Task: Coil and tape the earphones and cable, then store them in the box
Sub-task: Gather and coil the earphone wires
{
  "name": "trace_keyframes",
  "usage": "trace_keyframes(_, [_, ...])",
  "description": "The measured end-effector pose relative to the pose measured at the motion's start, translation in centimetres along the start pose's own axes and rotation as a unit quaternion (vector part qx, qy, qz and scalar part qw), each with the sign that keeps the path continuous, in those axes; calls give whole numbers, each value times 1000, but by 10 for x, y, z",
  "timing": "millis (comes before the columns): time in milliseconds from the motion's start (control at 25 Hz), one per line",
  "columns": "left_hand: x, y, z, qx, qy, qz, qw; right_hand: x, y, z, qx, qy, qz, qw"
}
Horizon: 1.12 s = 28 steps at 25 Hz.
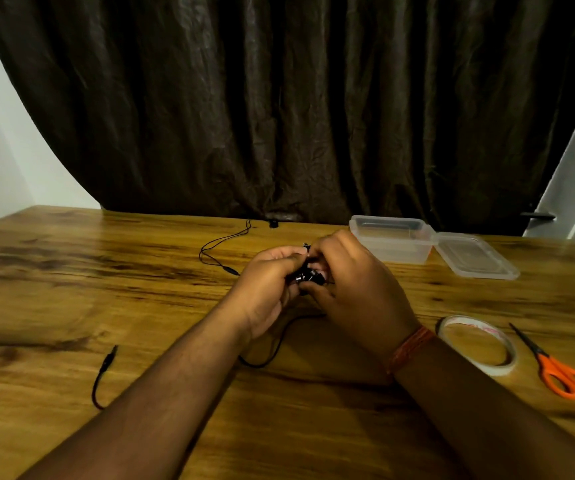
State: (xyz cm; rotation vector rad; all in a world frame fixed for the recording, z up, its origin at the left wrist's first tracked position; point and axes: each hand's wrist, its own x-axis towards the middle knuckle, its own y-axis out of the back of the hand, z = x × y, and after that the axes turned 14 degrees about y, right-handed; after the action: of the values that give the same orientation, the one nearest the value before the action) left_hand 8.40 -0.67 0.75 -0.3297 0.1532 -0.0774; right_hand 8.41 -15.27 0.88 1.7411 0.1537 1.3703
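My left hand point(267, 289) and my right hand point(352, 285) meet above the middle of the wooden table point(71, 271), both closed on a small black bundle of the earphones point(308, 277). The thin black earphone wire point(220, 244) trails away to the back left. A black cable loops from under my hands, and its jack plug point(108, 362) lies at the front left. The clear plastic box point(393, 237) stands open at the back right, with its lid point(474, 258) beside it. A roll of white tape point(478, 344) lies right of my right wrist.
Orange-handled scissors point(563, 368) lie at the right edge beyond the tape. A dark curtain point(279, 116) hangs behind the table's far edge. An orange thread band is on my right wrist.
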Motion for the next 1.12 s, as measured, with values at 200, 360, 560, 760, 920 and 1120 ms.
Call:
trace_keyframes(200, [-3,-2,0,-14,3,-38,999,-1,-2,-3,13,-28,29,999])
trace_keyframes(360, [0,-2,1,-74,24,-56,995,-1,-2,-2,18,-63,57,996])
trace_keyframes(560, [-3,0,1,-122,73,-99,985,-2,-2,3,3,-93,62,994])
trace_keyframes(760, [-3,1,0,-82,69,-102,989,-1,-4,12,70,-62,35,995])
trace_keyframes(920, [-4,2,0,-67,80,-97,990,-2,-6,20,102,-42,37,993])
trace_keyframes(1120, [-6,-3,-2,-94,74,-103,987,-2,-9,16,113,-72,49,990])
